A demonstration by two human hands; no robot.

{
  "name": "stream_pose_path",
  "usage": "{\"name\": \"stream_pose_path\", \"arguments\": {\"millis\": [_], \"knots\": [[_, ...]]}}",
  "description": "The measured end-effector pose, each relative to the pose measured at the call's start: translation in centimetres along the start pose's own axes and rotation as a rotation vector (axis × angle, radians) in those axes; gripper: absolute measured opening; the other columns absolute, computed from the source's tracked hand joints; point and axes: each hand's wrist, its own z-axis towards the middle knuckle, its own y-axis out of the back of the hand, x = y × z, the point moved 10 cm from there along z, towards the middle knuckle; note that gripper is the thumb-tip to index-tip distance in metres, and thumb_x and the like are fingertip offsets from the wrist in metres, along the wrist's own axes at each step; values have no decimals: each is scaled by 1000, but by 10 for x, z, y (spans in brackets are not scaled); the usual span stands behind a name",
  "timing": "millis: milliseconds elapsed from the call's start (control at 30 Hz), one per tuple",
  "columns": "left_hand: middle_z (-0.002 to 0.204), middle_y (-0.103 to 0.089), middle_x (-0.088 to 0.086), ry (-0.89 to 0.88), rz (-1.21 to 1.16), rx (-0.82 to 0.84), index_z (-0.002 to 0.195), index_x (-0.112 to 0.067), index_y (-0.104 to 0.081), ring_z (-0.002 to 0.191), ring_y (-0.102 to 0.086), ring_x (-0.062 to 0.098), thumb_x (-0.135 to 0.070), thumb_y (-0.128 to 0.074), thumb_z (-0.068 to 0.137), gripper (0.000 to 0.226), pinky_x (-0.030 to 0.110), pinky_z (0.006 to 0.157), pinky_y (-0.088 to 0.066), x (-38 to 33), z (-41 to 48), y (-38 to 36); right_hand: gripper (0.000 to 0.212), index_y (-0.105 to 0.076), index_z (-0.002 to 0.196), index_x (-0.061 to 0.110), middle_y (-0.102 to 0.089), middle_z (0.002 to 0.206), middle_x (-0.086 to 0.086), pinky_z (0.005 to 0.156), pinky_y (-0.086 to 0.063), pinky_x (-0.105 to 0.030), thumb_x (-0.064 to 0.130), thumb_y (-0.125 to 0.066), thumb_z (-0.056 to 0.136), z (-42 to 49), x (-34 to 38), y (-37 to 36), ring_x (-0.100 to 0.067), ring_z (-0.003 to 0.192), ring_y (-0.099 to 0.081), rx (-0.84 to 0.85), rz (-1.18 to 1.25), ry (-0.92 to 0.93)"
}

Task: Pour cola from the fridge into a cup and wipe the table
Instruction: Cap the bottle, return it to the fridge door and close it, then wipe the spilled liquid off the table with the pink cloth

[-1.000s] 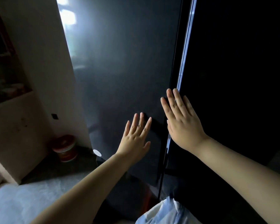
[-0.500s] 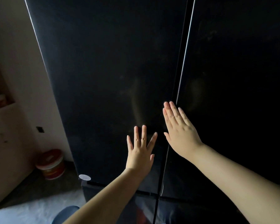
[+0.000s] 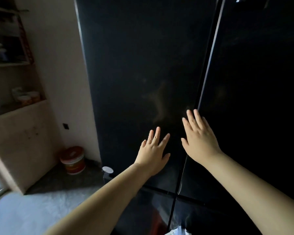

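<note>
Fridge (image 3: 143, 65), black and glossy, fills most of the view, and its two upper doors are seen closed, with a thin seam between them. Two hands are raised before it: the left hand (image 3: 153, 150) is spread flat with nothing held, over the left door, and the right hand (image 3: 198, 138) is also opened wide and empty, at the seam. One red and white bucket (image 3: 73, 159) is placed on the floor beside the fridge. Shelves (image 3: 8, 63) with small jars are seen at the left.

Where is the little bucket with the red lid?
The bucket sits on the dark floor at lower left of the head view, in the corner between the black fridge and the wooden cabinet.
</note>
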Motion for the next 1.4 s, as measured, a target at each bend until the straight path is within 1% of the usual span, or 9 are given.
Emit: {"name": "stream_pose_path", "arguments": {"millis": [133, 367, 533, 633, 733, 833, 1033, 1233, 1400], "knots": [[163, -8, -2, 62, -12, 7, 149, -29, -32, 150, -4, 17, -50, -35, 99, 54, 35, 116, -19, 42, -59, 24, 58, -38, 143, 10, -26, 155, -9, 114, -20, -33, 34, -52, 92, -30, 43, -13, -24, 145, -18, 41, 254, 65], [154, -34, -4, 292, 134, -44, 140, -29, -46, 142, -31, 16, -58, -29, 93, 59, 36, 110, -33, 151, -169, 81, 53, -44, 139, 14, -43, 145, -1, 100, -26, -19, 36, -53, 92, -32, 174, 26, -15, 135, -38, 5, 526, 236], [131, -61, 4, 482, 263, -146, 128, -21, -60, 118, -59, 26, -58, -29, 85, 65, 40, 90, -51, 220, -272, 150, 46, -51, 131, 15, -53, 131, 2, 90, -36, -21, 38, -53, 91, -28, 302, 79, -16, 122, -49, -6, 639, 439], [153, -35, 1, 619, 301, -83, 145, -27, -39, 141, -32, 24, -61, -32, 93, 63, 40, 110, -32, 258, -344, 185, 48, -51, 130, 17, -55, 129, 3, 92, -37, -23, 45, -46, 91, -33, 388, 113, -17, 119, -50, -1, 712, 582], [160, -20, 1, 756, 365, -108, 150, -29, -27, 148, -14, 24, -68, -12, 87, 76, 41, 117, -20, 297, -423, 224, 62, -46, 135, 19, -51, 136, 2, 97, -36, -25, 56, -32, 88, -41, 479, 153, -15, 124, -45, -39, 799, 715], [160, -22, 4, 884, 423, -135, 152, -27, -25, 148, -16, 25, -67, -1, 80, 85, 45, 117, -21, 333, -507, 256, 68, -44, 138, 18, -47, 141, 0, 102, -40, -36, 60, -27, 87, -60, 568, 193, -16, 129, -41, -58, 911, 828], [145, -48, 14, 1167, 517, -158, 139, -16, -50, 135, -43, 34, -61, -21, 86, 75, 51, 105, -38, 378, -675, 300, 68, -47, 134, 8, -54, 135, -11, 101, -37, -32, 58, -34, 89, -127, 730, 253, -25, 125, -49, -34, 1015, 1098], [157, -29, 5, 1492, 532, -206, 149, -23, -33, 146, -23, 25, -65, -3, 79, 87, 47, 114, -21, 371, -818, 329, 69, -46, 136, 11, -51, 138, -10, 99, -30, -25, 57, -35, 87, -204, 846, 321, -25, 128, -46, -11, 1109, 1361], [160, -20, 2, 1737, 543, -203, 152, -26, -23, 148, -14, 21, -65, 2, 78, 87, 43, 117, -13, 349, -911, 328, 61, -46, 136, 9, -51, 138, -12, 104, -37, -36, 49, -42, 90, -281, 921, 359, -28, 128, -46, 43, 1187, 1615]]}}
